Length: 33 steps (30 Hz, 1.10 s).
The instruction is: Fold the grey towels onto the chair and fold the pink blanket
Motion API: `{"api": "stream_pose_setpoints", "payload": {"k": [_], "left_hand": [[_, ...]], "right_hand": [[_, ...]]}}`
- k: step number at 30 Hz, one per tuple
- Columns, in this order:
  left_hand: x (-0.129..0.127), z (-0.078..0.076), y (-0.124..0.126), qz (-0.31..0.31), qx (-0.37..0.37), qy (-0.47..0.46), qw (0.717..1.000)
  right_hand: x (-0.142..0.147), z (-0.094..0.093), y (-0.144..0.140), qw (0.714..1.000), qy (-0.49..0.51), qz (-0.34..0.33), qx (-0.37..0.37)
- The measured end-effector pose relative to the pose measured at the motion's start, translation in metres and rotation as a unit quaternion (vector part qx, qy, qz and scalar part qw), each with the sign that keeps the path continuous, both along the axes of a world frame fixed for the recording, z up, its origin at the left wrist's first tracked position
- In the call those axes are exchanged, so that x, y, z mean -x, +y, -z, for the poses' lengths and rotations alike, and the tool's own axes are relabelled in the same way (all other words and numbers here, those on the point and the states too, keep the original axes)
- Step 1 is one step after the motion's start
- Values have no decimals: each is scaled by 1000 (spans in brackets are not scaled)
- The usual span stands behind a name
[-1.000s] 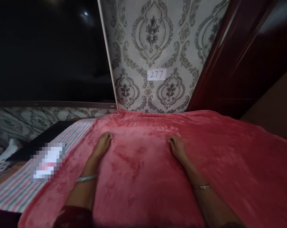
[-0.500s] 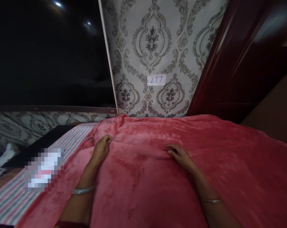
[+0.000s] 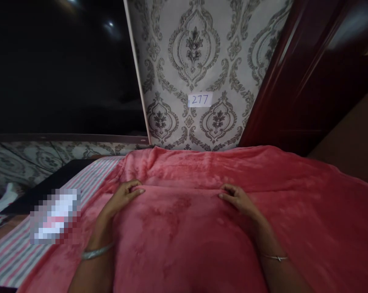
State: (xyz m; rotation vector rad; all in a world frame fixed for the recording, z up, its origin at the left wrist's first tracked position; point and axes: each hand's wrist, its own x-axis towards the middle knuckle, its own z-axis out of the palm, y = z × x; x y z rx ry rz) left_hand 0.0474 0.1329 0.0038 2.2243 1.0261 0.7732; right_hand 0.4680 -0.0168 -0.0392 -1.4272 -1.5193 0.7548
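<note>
Red blanket (image 3: 177, 240) over striped sheet (image 3: 17, 254). Pinched at a crease between narrowed fingers of left hand (image 3: 122, 197) and right hand (image 3: 239, 200).

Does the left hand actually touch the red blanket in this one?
Touching. The head view shows the left hand pinching a raised fold of the red blanket.

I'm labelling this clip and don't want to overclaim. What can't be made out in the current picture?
All in the head view:
Pixelated item by the striped cloth: blurred by blocks, unidentifiable.
Whatever lies beneath the red blanket: covered by it.
Some fingers of the left hand and right hand: hidden by the hands or blanket.
Black screen's full extent: cut off by top and left edges.
Dotted cloth: cut off at left.
</note>
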Motion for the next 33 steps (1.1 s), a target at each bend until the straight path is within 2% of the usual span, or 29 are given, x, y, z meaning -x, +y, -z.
{"api": "stream_pose_setpoints", "payload": {"k": [5, 9, 12, 17, 23, 25, 28, 30, 33], "left_hand": [[3, 8, 5, 0, -20, 23, 1000], [13, 15, 11, -33, -50, 59, 996], [25, 16, 16, -63, -71, 90, 991], [38, 7, 17, -93, -110, 79, 986], [35, -11, -8, -148, -76, -19, 986], [33, -11, -11, -158, -72, -8, 985], [34, -4, -7, -138, -48, 45, 988], [39, 2, -2, -186, -55, 68, 979], [51, 8, 5, -343, -86, 78, 932]], "right_hand": [[3, -3, 2, 998, 4, -42, 45], [-2, -7, 0, 994, 28, -71, 84], [-9, -11, -5, 993, 55, -65, 83], [-11, -16, -10, 992, 89, -57, 76], [-11, -16, -11, 989, 87, -53, 109], [-13, -14, -12, 988, 86, -45, 121], [-15, -11, -13, 985, 66, -49, 150], [-16, -9, -13, 982, 62, -54, 171], [-16, -7, -14, 979, 69, -45, 187]]}}
